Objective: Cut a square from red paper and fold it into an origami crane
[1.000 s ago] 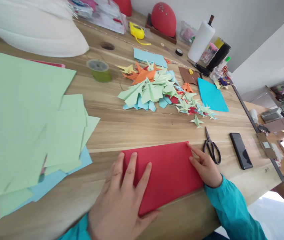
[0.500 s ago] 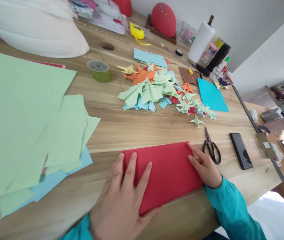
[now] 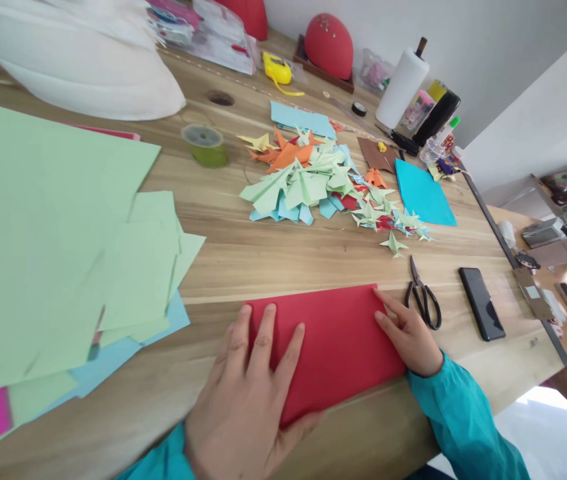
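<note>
A folded red paper sheet (image 3: 338,340) lies near the front edge of the wooden table (image 3: 273,260). My left hand (image 3: 248,393) lies flat on its left end, fingers spread and stretched out. My right hand (image 3: 408,333) rests at the sheet's right edge, with its fingertips touching the far right corner. Neither hand grips anything. Black scissors (image 3: 424,297) lie just right of my right hand.
Large light green sheets (image 3: 48,233) over blue and pink ones cover the left. A pile of folded paper shapes (image 3: 323,183) sits mid-table, a green tape roll (image 3: 206,145) beside it. A turquoise sheet (image 3: 420,193), a black phone (image 3: 482,311) and a paper towel roll (image 3: 403,83) stand to the right.
My hands stay pressed on the red sheet. The view has shifted slightly, so things on the table sit a little lower and to the right.
</note>
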A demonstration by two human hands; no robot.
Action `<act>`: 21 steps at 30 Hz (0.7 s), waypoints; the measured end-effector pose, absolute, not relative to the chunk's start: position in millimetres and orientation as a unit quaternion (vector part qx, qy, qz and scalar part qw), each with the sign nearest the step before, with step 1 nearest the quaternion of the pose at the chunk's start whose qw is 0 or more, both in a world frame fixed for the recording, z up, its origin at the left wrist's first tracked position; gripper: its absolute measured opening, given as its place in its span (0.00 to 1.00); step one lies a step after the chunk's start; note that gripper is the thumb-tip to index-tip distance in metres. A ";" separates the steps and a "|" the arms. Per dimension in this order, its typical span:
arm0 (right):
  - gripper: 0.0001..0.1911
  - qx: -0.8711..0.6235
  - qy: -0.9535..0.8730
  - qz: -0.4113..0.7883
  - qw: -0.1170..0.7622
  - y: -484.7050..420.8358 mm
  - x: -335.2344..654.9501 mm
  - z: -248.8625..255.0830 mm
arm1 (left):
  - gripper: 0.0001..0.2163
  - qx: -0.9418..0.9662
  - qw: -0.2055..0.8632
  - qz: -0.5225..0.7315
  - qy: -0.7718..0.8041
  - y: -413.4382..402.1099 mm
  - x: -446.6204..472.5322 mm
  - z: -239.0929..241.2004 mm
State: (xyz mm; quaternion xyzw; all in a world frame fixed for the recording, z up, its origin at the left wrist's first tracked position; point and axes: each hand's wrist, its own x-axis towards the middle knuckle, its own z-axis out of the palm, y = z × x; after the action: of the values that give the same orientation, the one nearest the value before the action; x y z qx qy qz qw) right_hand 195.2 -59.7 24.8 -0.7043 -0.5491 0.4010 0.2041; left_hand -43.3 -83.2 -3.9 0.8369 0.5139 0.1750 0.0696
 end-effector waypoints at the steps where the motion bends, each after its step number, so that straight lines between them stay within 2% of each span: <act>1: 0.31 -0.705 -0.548 0.402 0.203 -59.4 194.8 25.1 | 0.38 0.841 0.071 0.175 0.508 -83.1 -43.9 -4.0; 4: 0.31 -0.706 -0.546 0.405 0.201 -58.7 194.5 25.2 | 0.35 0.844 0.079 0.176 0.500 -82.8 -44.7 -3.8; 21: 0.33 -0.707 -0.573 0.366 0.193 -57.4 197.4 23.4 | 0.36 0.839 0.087 0.171 0.509 -84.6 -46.4 -7.3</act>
State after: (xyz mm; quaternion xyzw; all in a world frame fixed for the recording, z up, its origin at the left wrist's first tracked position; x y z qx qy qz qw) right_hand 197.4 -57.4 23.4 -0.7071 -0.5735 0.3660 0.1926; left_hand -46.4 -84.6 -7.3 0.8390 0.5090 0.1711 0.0873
